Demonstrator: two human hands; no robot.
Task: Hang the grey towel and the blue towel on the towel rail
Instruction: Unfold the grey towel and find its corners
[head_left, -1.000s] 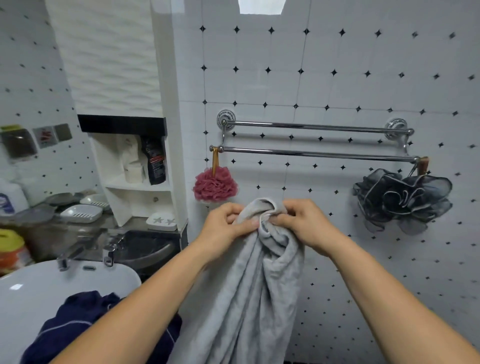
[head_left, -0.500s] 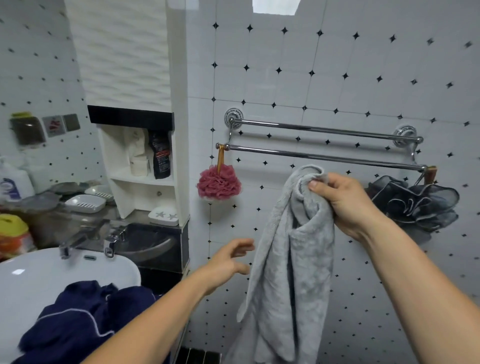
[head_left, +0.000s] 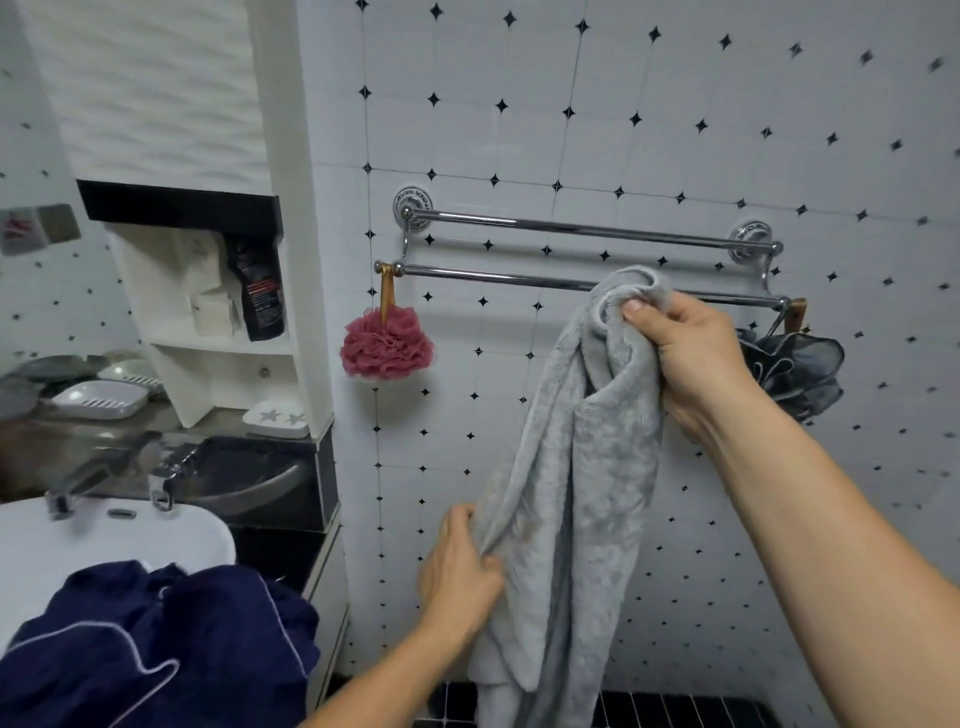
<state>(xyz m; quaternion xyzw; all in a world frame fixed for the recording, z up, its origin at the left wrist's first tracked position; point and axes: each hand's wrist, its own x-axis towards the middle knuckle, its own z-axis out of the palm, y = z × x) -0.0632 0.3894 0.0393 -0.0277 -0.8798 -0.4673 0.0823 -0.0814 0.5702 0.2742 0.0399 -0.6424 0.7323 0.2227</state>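
The grey towel (head_left: 576, 467) hangs bunched in front of the tiled wall. My right hand (head_left: 691, 364) grips its top end, held up just in front of the lower bar of the chrome double towel rail (head_left: 519, 226). My left hand (head_left: 457, 577) pinches the towel's left edge lower down. The dark blue towel (head_left: 156, 644) with white piping lies crumpled in the white washbasin (head_left: 78, 545) at the lower left. Both bars of the rail carry no towel.
A pink bath puff (head_left: 387, 340) hangs from the rail's left end and a dark grey puff (head_left: 795, 374) from its right end. A white shelf unit (head_left: 218, 322) with bottles, soap dishes and a chrome tap (head_left: 166, 478) stand left of the rail.
My right hand has raised the towel's top end up and to the right, towards the lower bar. My left hand let go of the top, dropped, and now grips the towel's left edge.
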